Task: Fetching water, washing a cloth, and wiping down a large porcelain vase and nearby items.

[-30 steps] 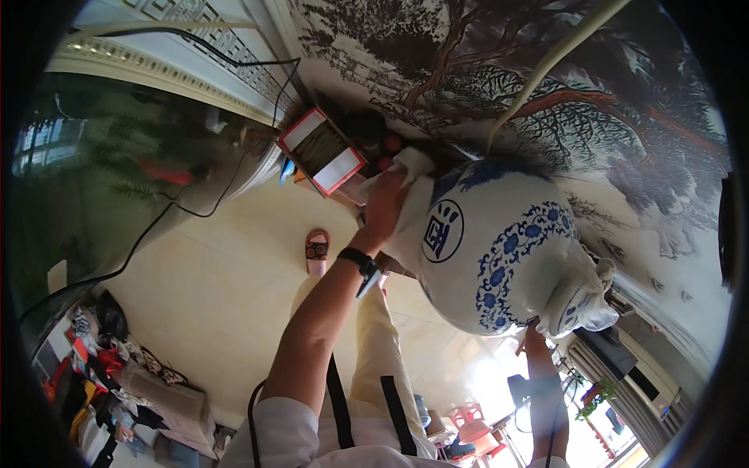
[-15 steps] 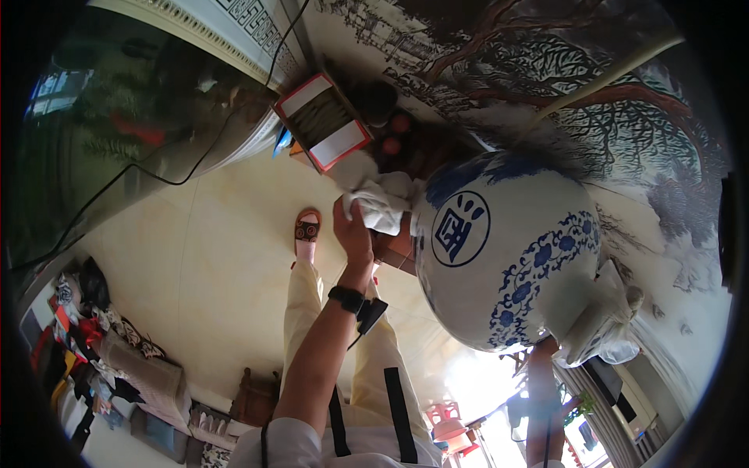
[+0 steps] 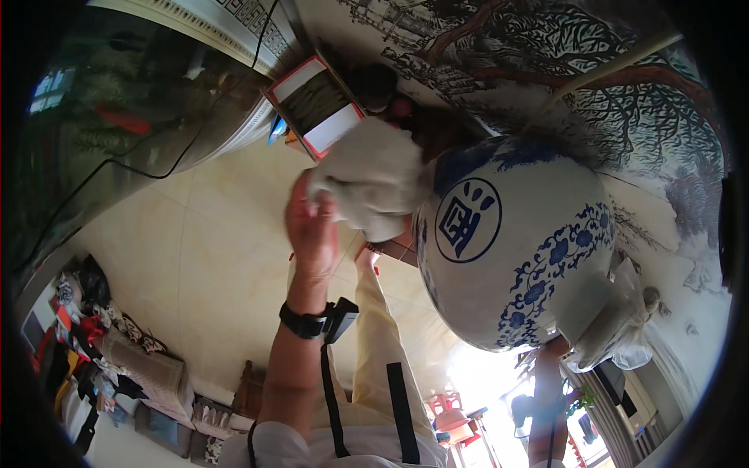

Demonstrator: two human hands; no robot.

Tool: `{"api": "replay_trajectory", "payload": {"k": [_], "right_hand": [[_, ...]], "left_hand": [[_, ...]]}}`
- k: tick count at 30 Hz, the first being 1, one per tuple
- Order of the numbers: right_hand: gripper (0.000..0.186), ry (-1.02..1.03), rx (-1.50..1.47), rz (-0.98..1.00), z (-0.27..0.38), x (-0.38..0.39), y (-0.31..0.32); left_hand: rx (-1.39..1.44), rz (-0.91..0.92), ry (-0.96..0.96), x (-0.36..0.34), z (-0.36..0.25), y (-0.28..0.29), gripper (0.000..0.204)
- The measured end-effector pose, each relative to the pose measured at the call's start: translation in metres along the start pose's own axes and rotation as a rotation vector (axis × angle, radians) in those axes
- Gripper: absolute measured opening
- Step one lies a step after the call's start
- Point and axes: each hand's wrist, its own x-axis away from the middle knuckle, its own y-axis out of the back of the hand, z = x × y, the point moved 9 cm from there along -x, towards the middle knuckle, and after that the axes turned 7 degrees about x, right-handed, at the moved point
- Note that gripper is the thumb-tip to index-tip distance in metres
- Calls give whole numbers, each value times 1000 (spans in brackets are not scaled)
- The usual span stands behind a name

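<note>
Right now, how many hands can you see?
2. The bare left hand holds a crumpled white cloth left of the big, round blue-and-white vase. The bare right hand is by the vase's neck, its fingers partly hidden.

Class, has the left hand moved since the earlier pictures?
Yes: judged against the red-edged box, the left hand has moved leftward, away from the vase.

Tons of room's left over the floor left of the vase; its far side's blocked by the painted wall though.
</note>
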Motion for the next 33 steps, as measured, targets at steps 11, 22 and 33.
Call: {"api": "replay_trajectory", "payload": {"k": [11,22,33], "right_hand": [[51,20,8,-15,-9,3,1],[41,553,-290,-120,192,239,21],[21,224,-769,819,291,241,-293]], "left_hand": [[-695,-247,276,40,102,69,21],[-1032,204,464,77,77,67,32],[-194,223,648,25,255,47,39]]}}
